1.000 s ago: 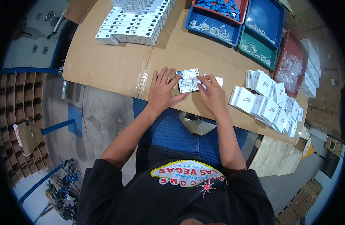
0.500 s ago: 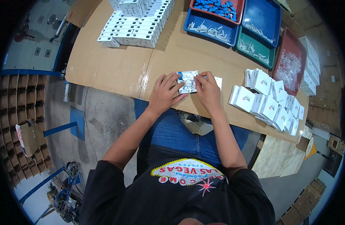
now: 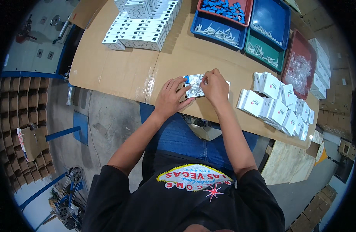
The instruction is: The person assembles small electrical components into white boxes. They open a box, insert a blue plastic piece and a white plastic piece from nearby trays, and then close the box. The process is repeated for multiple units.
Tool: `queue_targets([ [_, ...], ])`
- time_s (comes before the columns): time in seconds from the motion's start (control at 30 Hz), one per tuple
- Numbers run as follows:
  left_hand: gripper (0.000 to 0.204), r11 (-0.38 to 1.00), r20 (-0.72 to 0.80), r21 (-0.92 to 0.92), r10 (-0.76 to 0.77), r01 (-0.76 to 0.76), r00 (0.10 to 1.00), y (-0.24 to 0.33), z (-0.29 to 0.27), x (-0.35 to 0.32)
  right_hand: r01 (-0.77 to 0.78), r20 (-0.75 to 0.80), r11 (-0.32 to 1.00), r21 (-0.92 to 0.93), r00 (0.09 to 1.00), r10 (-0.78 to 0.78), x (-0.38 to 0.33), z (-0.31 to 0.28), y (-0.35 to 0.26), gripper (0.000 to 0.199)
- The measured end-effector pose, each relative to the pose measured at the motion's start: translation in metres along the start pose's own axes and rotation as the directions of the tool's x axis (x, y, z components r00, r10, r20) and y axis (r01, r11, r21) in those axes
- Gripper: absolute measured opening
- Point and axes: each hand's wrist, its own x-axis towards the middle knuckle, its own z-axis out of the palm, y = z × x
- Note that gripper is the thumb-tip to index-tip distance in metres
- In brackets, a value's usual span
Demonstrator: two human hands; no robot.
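Note:
In front of me on the cardboard-covered table lies a small open white box (image 3: 194, 92), holding white pieces and a blue piece (image 3: 186, 79) at its upper left. My left hand (image 3: 170, 96) grips the box by its left side, fingertips on the left edge and thumb near the lower corner. Over the box's right part, the fingers of my right hand (image 3: 216, 88) are pinched together. Whatever lies between them is too small or hidden to name. A white flat piece (image 3: 227, 88) shows partly behind the right hand.
Stacked white boxes (image 3: 139, 33) stand at the back left. At the back right are a red tray of blue parts (image 3: 224, 9), blue (image 3: 216, 34) and green (image 3: 261, 54) trays of white pieces, and a red tray of clear bags (image 3: 300, 71). Small white boxes (image 3: 278, 110) are piled at right.
My right hand has lifted and turned slightly, its fingers still pinched over the box's right side. My left hand stays on the box's left edge. The view has shifted a little.

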Motion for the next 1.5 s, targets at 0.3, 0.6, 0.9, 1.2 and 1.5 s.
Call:
queue_targets([
  [0.3,0.041,0.999,0.005,-0.006,-0.039,0.039,0.999,0.0,-0.001,0.002,0.059,-0.058,0.983,0.176,0.997,-0.049,-0.009,0.006,0.01,0.011],
  [0.6,0.074,0.994,-0.02,-0.056,-0.091,0.09,0.996,-0.003,0.003,-0.001,0.098,0.017,0.958,0.271,0.994,-0.107,-0.021,-0.012,0.014,0.024],
  [0.9,0.096,0.984,0.003,-0.021,-0.178,0.178,0.984,-0.002,0.002,-0.001,-0.17,-0.044,0.971,-0.167,0.985,0.165,-0.032,-0.035,0.023,0.051],
  [1.2,0.09,0.931,0.054,-0.258,-0.253,0.258,0.966,-0.013,0.001,0.0,-0.309,0.085,0.936,-0.169,0.941,0.326,-0.022,-0.042,0.021,0.078],
  [1.5,0.095,0.127,0.155,-0.959,-0.51,0.253,0.846,0.026,-0.009,-0.002,-0.264,0.199,0.808,0.527,0.963,0.184,-0.025,-0.051,0.066,0.036],
])
